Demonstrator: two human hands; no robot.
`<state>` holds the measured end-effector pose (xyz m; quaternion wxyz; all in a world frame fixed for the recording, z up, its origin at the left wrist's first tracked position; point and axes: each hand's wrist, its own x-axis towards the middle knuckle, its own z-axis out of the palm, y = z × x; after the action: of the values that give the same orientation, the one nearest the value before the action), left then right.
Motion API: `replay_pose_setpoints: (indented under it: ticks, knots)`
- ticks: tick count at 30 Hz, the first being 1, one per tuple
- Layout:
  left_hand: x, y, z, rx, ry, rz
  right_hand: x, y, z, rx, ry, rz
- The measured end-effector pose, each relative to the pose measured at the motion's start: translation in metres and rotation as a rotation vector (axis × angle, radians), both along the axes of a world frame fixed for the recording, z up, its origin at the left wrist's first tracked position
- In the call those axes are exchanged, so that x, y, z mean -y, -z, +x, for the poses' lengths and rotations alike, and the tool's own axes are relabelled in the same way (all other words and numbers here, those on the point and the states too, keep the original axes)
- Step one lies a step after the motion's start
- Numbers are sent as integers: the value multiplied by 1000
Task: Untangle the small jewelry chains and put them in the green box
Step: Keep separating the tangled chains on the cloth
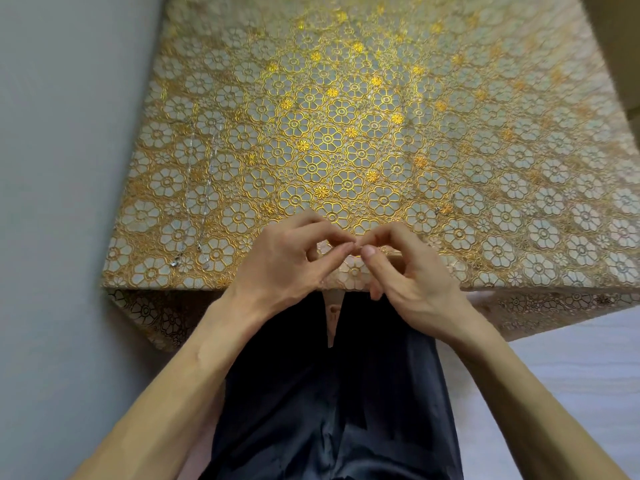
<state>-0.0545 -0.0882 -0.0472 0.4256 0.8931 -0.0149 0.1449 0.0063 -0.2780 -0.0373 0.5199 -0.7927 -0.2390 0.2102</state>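
My left hand (287, 258) and my right hand (401, 268) meet fingertip to fingertip above the near edge of the table. Between their thumbs and forefingers they pinch a very thin silver chain (356, 244), of which only a glint shows. Two more thin silver chains (202, 188) lie stretched out side by side along the left part of the table, their clasps toward the near edge. No green box is in view.
The table (346, 133) is covered by a gold and white flower-patterned cloth that hangs over the front edge. A small silver piece (437, 210) lies on the cloth right of my hands. A grey wall runs along the left side. My dark trousers fill the foreground.
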Motion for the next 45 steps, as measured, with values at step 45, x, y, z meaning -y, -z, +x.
replay_pose_setpoints:
  ticks: [45]
  knots:
    - [3, 15, 0, -37, -402, 71, -33, 4, 22, -150, 197, -27]
